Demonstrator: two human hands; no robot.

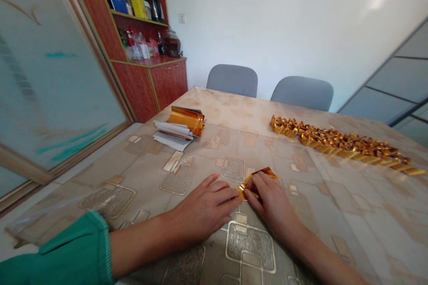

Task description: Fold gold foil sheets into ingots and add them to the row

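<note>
A partly folded piece of gold foil paper (268,172) is low over the patterned table, between both hands. My right hand (270,196) is closed on it, thumb and fingers pinching its middle. At the paper's left end, the fingertips of my left hand (207,207) are bent together and gripping the edge. The left thumb is partly hidden behind the fingers. Farther away to the left lies a curled stack of gold-and-white paper sheets (185,118). To the right, rows of folded gold paper pieces (341,142) stretch along the table.
A clear patterned cover lies over the table (214,111). Two grey chairs (232,79) stand at its far side, against the white wall. A red-brown cabinet (169,82) with a kettle and jars is at the back left, beside a frosted sliding door (56,67).
</note>
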